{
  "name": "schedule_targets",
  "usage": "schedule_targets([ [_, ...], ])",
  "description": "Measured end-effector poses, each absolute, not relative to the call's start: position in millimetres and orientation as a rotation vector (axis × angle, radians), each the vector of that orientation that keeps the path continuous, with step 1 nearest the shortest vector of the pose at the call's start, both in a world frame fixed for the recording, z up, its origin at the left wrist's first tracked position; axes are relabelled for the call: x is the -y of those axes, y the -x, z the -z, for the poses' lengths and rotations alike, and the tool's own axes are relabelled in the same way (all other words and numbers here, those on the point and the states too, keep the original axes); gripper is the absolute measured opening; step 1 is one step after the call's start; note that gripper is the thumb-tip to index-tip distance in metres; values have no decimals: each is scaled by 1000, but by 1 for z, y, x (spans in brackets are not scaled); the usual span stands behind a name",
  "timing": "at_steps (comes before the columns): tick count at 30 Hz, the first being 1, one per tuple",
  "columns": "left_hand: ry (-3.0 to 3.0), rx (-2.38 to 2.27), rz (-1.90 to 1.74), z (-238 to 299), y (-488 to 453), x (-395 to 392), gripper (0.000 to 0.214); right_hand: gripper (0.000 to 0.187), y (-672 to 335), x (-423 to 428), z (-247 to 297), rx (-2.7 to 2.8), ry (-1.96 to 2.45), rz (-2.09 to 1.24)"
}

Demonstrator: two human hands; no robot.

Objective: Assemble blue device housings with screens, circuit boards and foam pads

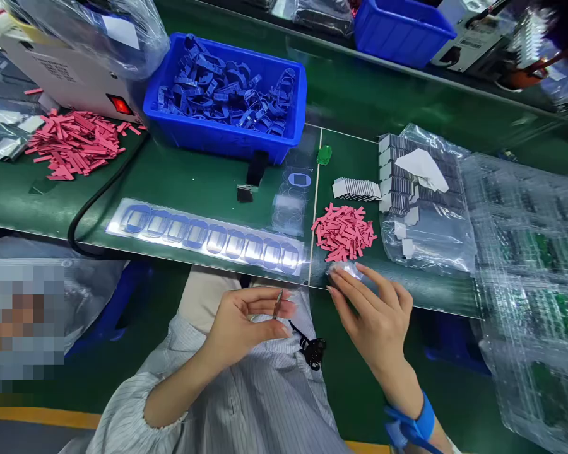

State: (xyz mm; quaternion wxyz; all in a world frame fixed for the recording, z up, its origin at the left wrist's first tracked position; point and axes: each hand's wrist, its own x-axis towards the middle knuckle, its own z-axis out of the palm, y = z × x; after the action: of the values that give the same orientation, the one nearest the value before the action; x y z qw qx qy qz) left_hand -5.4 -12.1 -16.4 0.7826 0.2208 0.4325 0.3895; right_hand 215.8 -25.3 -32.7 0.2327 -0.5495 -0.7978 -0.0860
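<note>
My left hand [246, 321] is raised above my lap, pinching a slim metal tool, probably tweezers [278, 304], between thumb and fingers. My right hand [373, 312] is at the front edge of the green workbench [170, 189]. Its fingertips are around a small transparent plastic piece [346, 272]. Just beyond that piece lies a heap of pink foam strips [344, 232]. A neat stack of small grey-white pieces [356, 189] sits behind the heap. To the left, a transparent sheet holding a row of blue-tinted film pieces [206, 239] lies flat on the bench.
A blue bin of blue plastic parts [224, 94] and another pink strip pile [73, 144] sit at the back left, beside a machine with a red switch [120, 104]. Bagged dark trays [421, 189] and bubble-wrapped green circuit boards [534, 284] fill the right.
</note>
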Motion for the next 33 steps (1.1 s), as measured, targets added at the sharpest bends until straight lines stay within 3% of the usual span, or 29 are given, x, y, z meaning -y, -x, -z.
schedule_targets([
  [5, -532, -927, -850, 12, 0, 13, 42, 47, -185, 24, 4, 2201, 1151, -220],
  [11, -662, -863, -914, 11, 0, 17, 42, 19, -162, 19, -3, 2188, 1000, -190],
  [16, -560, -511, -670, 10, 2, 21, 54, 29, -153, 28, -2, 1659, 952, -946],
  [19, -371, -408, -628, 7, -4, 26, 46, 28, -148, 34, -3, 1461, 891, -1200],
  [22, -320, -439, -638, 7, -10, 28, 44, 26, -153, 33, -7, 1498, 887, -1133],
  [26, -427, -615, -726, 6, -6, 28, 40, 12, -172, 27, -16, 1686, 1049, -781],
  [29, -524, -666, -776, 5, -2, 27, 34, 21, -179, 23, -21, 1832, 1120, -641],
  [33, -688, -736, -761, -1, 1, 27, 32, 19, -177, 20, -23, 1876, 1117, -616],
])
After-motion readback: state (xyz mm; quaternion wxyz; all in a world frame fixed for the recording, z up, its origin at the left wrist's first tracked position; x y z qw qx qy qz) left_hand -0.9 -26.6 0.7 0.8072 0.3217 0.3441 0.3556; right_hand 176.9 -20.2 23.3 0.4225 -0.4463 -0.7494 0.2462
